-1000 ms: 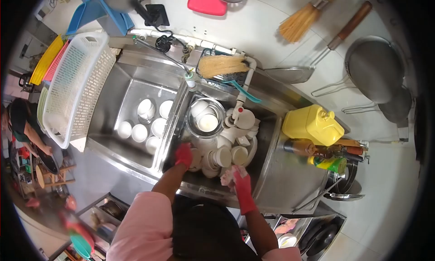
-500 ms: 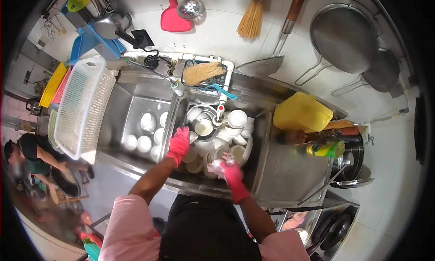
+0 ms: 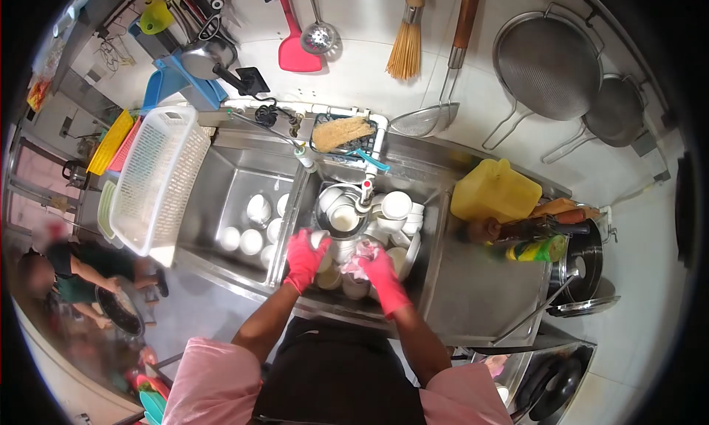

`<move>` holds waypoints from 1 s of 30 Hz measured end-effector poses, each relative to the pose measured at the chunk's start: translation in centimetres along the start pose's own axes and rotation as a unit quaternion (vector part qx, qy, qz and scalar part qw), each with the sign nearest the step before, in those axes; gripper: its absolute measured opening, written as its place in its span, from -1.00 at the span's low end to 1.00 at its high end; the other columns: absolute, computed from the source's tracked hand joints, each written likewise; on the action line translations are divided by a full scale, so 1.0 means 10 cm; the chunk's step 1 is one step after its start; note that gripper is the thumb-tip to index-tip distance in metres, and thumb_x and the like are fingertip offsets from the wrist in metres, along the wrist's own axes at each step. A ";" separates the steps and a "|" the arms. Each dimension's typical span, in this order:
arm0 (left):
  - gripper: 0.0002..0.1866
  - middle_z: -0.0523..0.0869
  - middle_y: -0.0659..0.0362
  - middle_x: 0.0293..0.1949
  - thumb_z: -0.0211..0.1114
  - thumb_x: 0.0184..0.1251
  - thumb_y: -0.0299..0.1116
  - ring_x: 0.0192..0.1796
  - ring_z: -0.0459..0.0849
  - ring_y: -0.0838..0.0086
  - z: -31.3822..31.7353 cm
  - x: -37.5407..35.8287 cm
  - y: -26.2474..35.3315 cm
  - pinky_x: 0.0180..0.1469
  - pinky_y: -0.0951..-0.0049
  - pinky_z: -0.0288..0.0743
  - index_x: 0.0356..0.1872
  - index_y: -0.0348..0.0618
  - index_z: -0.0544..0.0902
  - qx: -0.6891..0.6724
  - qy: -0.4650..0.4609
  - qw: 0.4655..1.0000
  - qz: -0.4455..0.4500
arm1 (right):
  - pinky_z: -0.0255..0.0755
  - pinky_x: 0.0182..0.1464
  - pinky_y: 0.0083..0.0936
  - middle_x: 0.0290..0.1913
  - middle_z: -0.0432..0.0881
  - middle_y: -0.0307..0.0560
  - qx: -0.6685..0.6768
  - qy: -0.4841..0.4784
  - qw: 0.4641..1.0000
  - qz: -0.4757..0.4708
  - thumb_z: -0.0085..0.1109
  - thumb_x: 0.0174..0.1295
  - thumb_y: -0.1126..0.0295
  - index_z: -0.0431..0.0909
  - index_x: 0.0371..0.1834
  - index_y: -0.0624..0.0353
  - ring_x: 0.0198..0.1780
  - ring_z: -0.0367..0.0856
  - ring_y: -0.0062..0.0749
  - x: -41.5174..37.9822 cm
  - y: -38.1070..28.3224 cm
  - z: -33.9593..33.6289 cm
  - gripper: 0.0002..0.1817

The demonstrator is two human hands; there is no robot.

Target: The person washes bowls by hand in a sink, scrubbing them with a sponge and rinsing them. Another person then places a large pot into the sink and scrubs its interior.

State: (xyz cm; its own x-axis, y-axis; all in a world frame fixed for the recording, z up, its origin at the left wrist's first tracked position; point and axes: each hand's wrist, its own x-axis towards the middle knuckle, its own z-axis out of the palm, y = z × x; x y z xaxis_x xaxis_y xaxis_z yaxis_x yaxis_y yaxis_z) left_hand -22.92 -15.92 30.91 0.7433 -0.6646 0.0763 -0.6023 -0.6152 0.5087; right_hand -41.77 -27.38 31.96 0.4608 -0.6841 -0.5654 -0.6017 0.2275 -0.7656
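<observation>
My left hand point(image 3: 305, 261), in a pink rubber glove, grips a small white cup point(image 3: 319, 238) at the left side of the right-hand sink basin point(image 3: 426, 273). My right hand point(image 3: 378, 268), also gloved in pink, is closed on a wet, whitish-pink cloth point(image 3: 359, 255) just to the right of the cup. Beneath both hands lie stacked white cups and bowls point(image 3: 396, 205), partly hidden by the gloves. A round metal pot point(image 3: 323, 217) with more white bowls inside stands behind them. In the left basin point(image 3: 214, 211) several white cups point(image 3: 252, 242) rest on the bottom.
A white plastic basket point(image 3: 159, 181) stands at the left edge. Behind the sink are a tap pipe point(image 3: 379, 141) and a rack with a tan scrubber point(image 3: 343, 133). A yellow jug point(image 3: 495, 191) and bottles sit right. Another person point(image 3: 81, 270) holds a black pan at far left.
My left hand has moved from beside the basin divider toward my body and the cloth, with the cup now plainer in its fingers. My right hand stays over the dishes. The whole view has shifted slightly.
</observation>
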 end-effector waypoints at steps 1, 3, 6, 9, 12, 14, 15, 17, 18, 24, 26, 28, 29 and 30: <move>-0.33 0.66 -0.12 -0.15 0.48 0.09 0.13 -0.04 0.59 -0.05 -0.13 0.01 0.07 0.01 0.05 0.45 0.02 -0.23 0.55 0.038 -0.007 0.999 0.032 | 0.52 0.10 -0.39 0.13 0.60 0.12 -0.006 0.023 1.000 -0.007 0.37 0.12 0.41 0.45 0.23 0.31 0.08 0.64 -0.21 -0.02 -0.05 -0.02 -0.42; -0.33 0.65 -0.12 -0.15 0.51 0.06 0.11 -0.04 0.57 -0.06 -0.28 0.00 0.14 0.01 0.03 0.45 0.01 -0.22 0.55 0.114 -0.021 0.989 0.094 | 0.50 0.13 -0.42 0.13 0.61 0.16 -0.017 0.069 0.997 -0.021 0.38 0.11 0.39 0.49 0.16 0.36 0.08 0.64 -0.20 -0.08 -0.12 -0.03 -0.46; -0.43 0.67 -0.02 -0.17 0.50 0.15 0.01 -0.09 0.64 0.08 -0.39 -0.03 0.27 -0.06 0.14 0.51 0.00 -0.21 0.55 0.148 0.014 0.986 0.071 | 0.50 0.12 -0.43 0.13 0.62 0.10 0.093 0.032 0.995 -0.019 0.31 0.15 0.45 0.45 0.22 0.38 0.06 0.64 -0.23 -0.13 -0.15 -0.05 -0.46; -0.49 0.65 0.02 -0.13 0.43 0.24 0.05 -0.14 0.67 0.29 0.19 -0.03 -0.29 -0.17 0.27 0.55 -0.03 -0.16 0.58 -0.261 -0.022 0.954 -0.148 | 0.59 -0.10 -0.42 -0.07 0.68 -0.07 0.249 0.042 0.946 -0.204 0.20 0.19 0.59 0.38 0.31 0.34 -0.10 0.67 -0.41 0.23 0.39 0.24 -0.44; -0.54 0.66 0.17 -0.02 0.24 0.46 0.00 -0.11 0.67 0.47 0.14 -0.09 -0.33 -0.17 0.44 0.57 0.15 -0.12 0.52 -0.500 -0.158 0.805 -0.277 | 0.57 -0.09 -0.48 -0.04 0.68 -0.07 0.331 -0.003 0.940 -0.080 0.22 0.21 0.53 0.35 0.30 0.35 -0.10 0.66 -0.45 0.36 0.46 0.25 -0.44; -0.51 0.65 0.22 0.03 0.14 0.52 0.03 -0.03 0.65 0.48 0.15 -0.16 -0.25 -0.08 0.47 0.57 0.25 -0.09 0.48 -0.583 -0.173 0.740 -0.288 | 0.55 -0.07 -0.50 -0.03 0.68 -0.08 0.385 -0.025 0.922 -0.042 0.24 0.22 0.48 0.42 0.22 0.32 -0.10 0.66 -0.45 0.21 0.21 0.15 -0.52; -0.51 0.65 0.22 0.04 0.13 0.53 0.02 -0.02 0.64 0.47 0.21 -0.21 -0.21 -0.06 0.46 0.57 0.26 -0.10 0.47 -0.571 -0.150 0.753 -0.292 | 0.55 -0.05 -0.52 -0.03 0.68 -0.09 0.410 -0.034 0.911 -0.025 0.25 0.23 0.46 0.45 0.19 0.31 -0.10 0.66 -0.45 0.14 0.10 0.12 -0.55; -0.51 0.65 0.23 0.06 0.12 0.54 0.00 0.00 0.63 0.46 0.35 -0.28 -0.14 -0.02 0.44 0.55 0.27 -0.11 0.47 -0.547 -0.098 0.777 -0.297 | 0.56 -0.07 -0.43 -0.14 0.69 -0.05 0.166 -0.016 0.979 -0.120 0.31 0.18 0.34 0.58 0.02 0.23 -0.14 0.66 -0.43 -0.01 -0.17 0.12 -0.64; -0.52 0.67 0.23 0.04 0.14 0.54 -0.04 0.03 0.62 0.45 0.20 -0.27 0.08 0.05 0.40 0.52 0.28 -0.15 0.48 -0.493 -0.119 0.816 -0.276 | 0.55 -0.18 -0.49 -0.17 0.69 -0.08 -0.067 0.063 0.974 -0.207 0.31 0.20 0.37 0.58 -0.01 0.27 -0.21 0.66 -0.44 0.10 -0.07 0.28 -0.67; -0.66 0.68 0.26 -0.07 0.16 0.56 -0.19 -0.06 0.56 0.58 0.31 -0.42 0.26 0.00 0.55 0.48 0.14 -0.21 0.60 -0.519 -0.122 0.795 -0.291 | 0.55 -0.28 -0.47 -0.35 0.68 -0.16 -0.004 0.026 0.995 -0.097 0.24 0.32 0.29 0.59 -0.06 0.29 -0.33 0.65 -0.44 0.36 -0.01 0.74 -0.72; -0.70 0.68 0.27 -0.13 0.16 0.55 -0.22 -0.12 0.57 0.59 0.19 -0.35 0.25 -0.04 0.56 0.48 0.09 -0.20 0.62 -0.573 -0.146 0.760 -0.270 | 0.54 -0.25 -0.42 -0.34 0.68 -0.13 0.251 -0.194 0.948 -0.036 0.03 0.47 0.23 0.57 -0.04 0.34 -0.30 0.65 -0.41 0.34 -0.06 0.61 -0.67; -0.72 0.68 0.30 -0.22 0.19 0.53 -0.25 -0.21 0.58 0.61 0.30 -0.32 0.12 -0.10 0.58 0.48 0.09 -0.20 0.61 -0.604 -0.134 0.733 -0.282 | 0.53 -0.23 -0.38 -0.31 0.69 -0.07 0.008 -0.205 0.966 -0.157 -0.04 0.51 0.22 0.56 -0.03 0.37 -0.29 0.66 -0.35 0.32 -0.21 0.59 -0.63; -0.71 0.67 0.30 -0.23 0.20 0.53 -0.26 -0.21 0.58 0.62 0.40 -0.36 -0.02 -0.11 0.58 0.48 0.09 -0.20 0.61 -0.602 -0.145 0.732 -0.283 | 0.52 -0.21 -0.33 -0.28 0.70 -0.01 -0.080 -0.169 0.968 -0.168 -0.07 0.51 0.22 0.56 -0.04 0.36 -0.27 0.67 -0.28 0.27 -0.24 0.61 -0.63; -0.71 0.67 0.31 -0.24 0.21 0.52 -0.26 -0.22 0.58 0.63 0.37 -0.39 -0.05 -0.12 0.58 0.48 0.10 -0.19 0.60 -0.600 -0.159 0.731 -0.284 | 0.51 -0.19 -0.28 -0.25 0.70 0.05 -0.172 -0.131 0.961 -0.173 -0.10 0.52 0.22 0.56 -0.04 0.35 -0.25 0.67 -0.22 0.25 -0.25 0.65 -0.63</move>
State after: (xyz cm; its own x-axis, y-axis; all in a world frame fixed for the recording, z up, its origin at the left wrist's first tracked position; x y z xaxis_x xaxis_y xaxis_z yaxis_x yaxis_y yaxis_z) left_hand -26.62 -14.60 27.14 0.5541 -0.6290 -0.5452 0.6076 -0.1421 0.7814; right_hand -34.93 -25.16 30.49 0.7940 -0.4687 -0.3871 -0.5417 -0.2564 -0.8005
